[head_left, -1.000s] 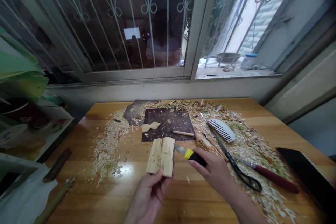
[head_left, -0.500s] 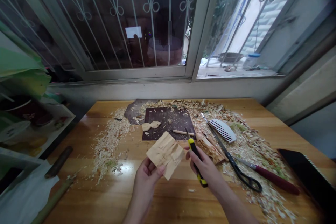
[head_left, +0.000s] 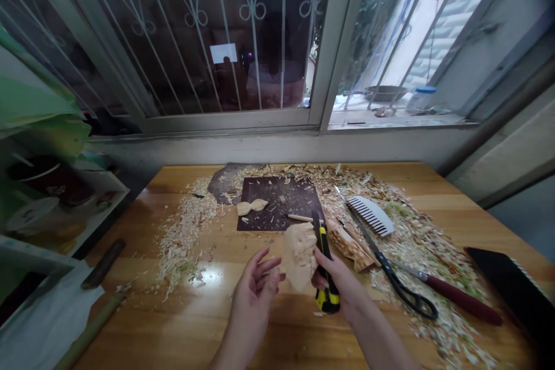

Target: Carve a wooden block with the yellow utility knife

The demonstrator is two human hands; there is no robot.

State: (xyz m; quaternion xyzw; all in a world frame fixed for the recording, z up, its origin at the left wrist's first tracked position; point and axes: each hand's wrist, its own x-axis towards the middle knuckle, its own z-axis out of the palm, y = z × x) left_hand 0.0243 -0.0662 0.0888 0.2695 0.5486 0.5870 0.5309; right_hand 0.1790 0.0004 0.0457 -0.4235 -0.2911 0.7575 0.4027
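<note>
Wood block (head_left: pixel 299 257) is up in the air over the near-middle of the table (head_left: pixel 208 324), tilted, just this side of the dark mat (head_left: pixel 299 193) as I see it. Right hand (head_left: pixel 342 283) has it pinched by its right edge and also grips a yellow-and-black knife (head_left: pixel 324 240), tip end pointing away from the person. Left hand (head_left: pixel 254 295) is unclenched, fingers loosely curled, fingertips right by the block's left edge; can't tell if they touch. On the mat: a small carved piece (head_left: pixel 252 207), narrow-waisted, at the left; a pencil (head_left: pixel 299 217) lying near the right side, partly behind knife and block; loose chips around both. Grey sheet (head_left: pixel 221 188) sits just left of the mat, toward the wall. Rough wood chunk (head_left: pixel 349 245) lies right of the knife. Further right: white comb (head_left: pixel 368 214), long black-handled tool (head_left: pixel 392 274), then a red-handled tool (head_left: pixel 463 298), all among shavings (head_left: pixel 182 237) that arc round the mat on both sides. Flat black object (head_left: pixel 498 272) at the right edge. Far left: short dark stick (head_left: pixel 104 263), longer stick (head_left: pixel 91 326) near it, dark red cup (head_left: pixel 54 182) on a side shelf. Barred window (head_left: pixel 234 121) behind; blue-lidded jar (head_left: pixel 420 101) on the sill.
</note>
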